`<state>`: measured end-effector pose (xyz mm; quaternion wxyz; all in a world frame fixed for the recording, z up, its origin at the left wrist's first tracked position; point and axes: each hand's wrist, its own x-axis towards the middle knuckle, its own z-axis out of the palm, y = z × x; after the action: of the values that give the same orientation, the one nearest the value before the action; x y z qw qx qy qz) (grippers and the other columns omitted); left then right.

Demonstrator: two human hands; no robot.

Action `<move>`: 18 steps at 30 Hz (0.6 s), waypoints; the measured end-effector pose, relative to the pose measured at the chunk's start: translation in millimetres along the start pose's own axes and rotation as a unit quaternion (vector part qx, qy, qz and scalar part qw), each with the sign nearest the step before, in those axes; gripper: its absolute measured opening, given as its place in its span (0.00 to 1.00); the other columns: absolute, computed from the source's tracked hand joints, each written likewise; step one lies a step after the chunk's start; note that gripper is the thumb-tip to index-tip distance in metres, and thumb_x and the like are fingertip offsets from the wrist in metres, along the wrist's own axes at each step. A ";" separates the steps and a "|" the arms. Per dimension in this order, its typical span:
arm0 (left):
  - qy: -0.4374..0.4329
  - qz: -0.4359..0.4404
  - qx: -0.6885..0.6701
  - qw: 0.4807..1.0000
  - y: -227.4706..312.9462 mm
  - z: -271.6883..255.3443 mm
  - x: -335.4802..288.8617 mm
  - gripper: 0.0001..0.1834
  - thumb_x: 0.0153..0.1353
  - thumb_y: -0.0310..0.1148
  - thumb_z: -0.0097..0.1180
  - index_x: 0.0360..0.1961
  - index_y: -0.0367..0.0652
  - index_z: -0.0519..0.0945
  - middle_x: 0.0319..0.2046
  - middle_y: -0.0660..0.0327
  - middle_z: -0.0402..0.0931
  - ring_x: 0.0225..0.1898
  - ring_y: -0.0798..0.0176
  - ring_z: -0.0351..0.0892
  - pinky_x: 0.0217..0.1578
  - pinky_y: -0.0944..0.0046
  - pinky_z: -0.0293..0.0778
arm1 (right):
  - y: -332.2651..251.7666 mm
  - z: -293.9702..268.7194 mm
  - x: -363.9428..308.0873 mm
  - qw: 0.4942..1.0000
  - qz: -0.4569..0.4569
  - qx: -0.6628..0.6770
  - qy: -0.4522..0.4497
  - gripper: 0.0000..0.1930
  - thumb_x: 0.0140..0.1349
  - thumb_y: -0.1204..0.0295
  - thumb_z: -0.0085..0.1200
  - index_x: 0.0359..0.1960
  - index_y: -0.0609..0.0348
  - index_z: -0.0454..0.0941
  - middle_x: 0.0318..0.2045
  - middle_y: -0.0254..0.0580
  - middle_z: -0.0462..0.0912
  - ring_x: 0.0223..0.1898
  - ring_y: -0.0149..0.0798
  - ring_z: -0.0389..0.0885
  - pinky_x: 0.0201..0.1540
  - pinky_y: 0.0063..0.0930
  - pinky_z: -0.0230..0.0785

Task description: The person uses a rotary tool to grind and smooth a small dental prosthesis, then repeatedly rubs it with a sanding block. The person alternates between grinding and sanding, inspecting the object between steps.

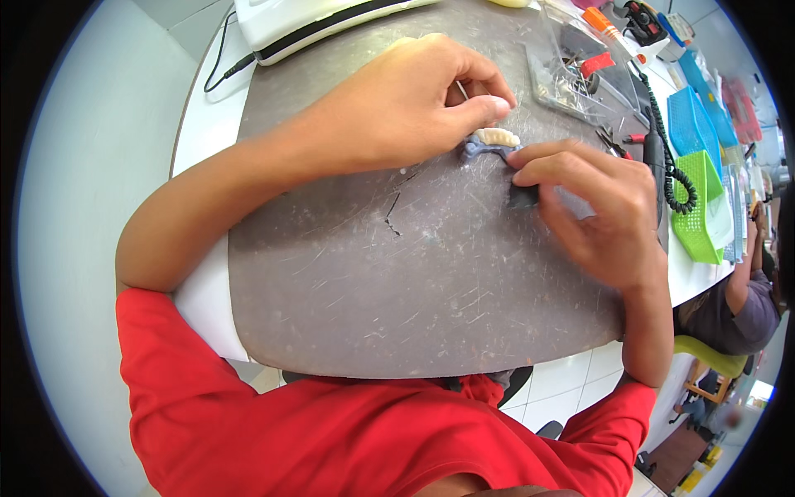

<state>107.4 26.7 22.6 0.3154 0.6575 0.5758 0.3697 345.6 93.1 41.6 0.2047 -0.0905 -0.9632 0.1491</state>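
Observation:
A small dental piece (497, 137), a row of cream teeth on a blue-grey base, is between my hands at the far middle of the brown work board (397, 306). My left hand (431, 103) reaches over from the left, its fingers curled in and its thumb just above the teeth. Whatever those fingers may pinch is hidden. My right hand (600, 203) has its bent fingertips on the right end of the blue-grey base, gripping it. Beneath these fingers shows a dark, flat patch (522, 196), too covered to name.
A white device (315, 25) with a black cable stands at the far left. Beyond my right hand are a clear tray of small metal parts (580, 83), pliers with red handles (614, 142), a black handpiece (654, 157) on a coiled cord, and green (700, 215) and blue baskets (691, 120). Another person (737, 306) sits at right.

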 end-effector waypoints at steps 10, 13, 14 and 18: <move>0.008 0.126 0.123 0.984 1.9 2.3 -22.0 0.26 0.56 0.31 0.73 0.57 0.41 0.79 0.34 0.60 0.77 0.35 0.66 0.76 0.35 0.67 0.72 | 13.5 -17.4 -3.3 0.983 0.169 -0.049 0.055 0.06 0.61 0.78 0.64 0.40 0.60 0.87 0.32 0.39 0.85 0.24 0.35 0.79 0.30 0.27 0.72; 0.037 0.116 0.111 0.986 2.6 8.6 -23.5 0.26 0.56 0.28 0.72 0.56 0.40 0.79 0.33 0.61 0.78 0.33 0.66 0.76 0.35 0.67 0.73 | 11.7 -15.8 -0.9 0.973 0.191 -0.063 0.113 0.06 0.62 0.75 0.65 0.40 0.60 0.88 0.32 0.40 0.85 0.23 0.37 0.79 0.30 0.28 0.72; 0.048 0.120 0.103 0.986 1.0 10.8 -22.9 0.26 0.56 0.28 0.71 0.56 0.40 0.79 0.33 0.61 0.79 0.33 0.66 0.76 0.34 0.67 0.73 | 10.9 -13.4 -1.0 0.974 0.193 -0.042 0.107 0.06 0.62 0.74 0.65 0.39 0.60 0.88 0.32 0.41 0.85 0.23 0.38 0.79 0.29 0.29 0.72; 0.081 0.146 0.085 0.982 -8.6 21.4 -18.3 0.25 0.57 0.25 0.70 0.57 0.40 0.79 0.32 0.60 0.80 0.30 0.67 0.77 0.33 0.66 0.74 | 4.0 4.1 6.3 0.986 0.149 -0.019 0.079 0.07 0.63 0.71 0.66 0.36 0.62 0.87 0.27 0.43 0.84 0.22 0.40 0.80 0.28 0.32 0.72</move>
<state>119.9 10.0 1.9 0.1533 0.7265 0.5267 0.4139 338.6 97.3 39.1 0.2536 -0.2482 -0.9225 0.1522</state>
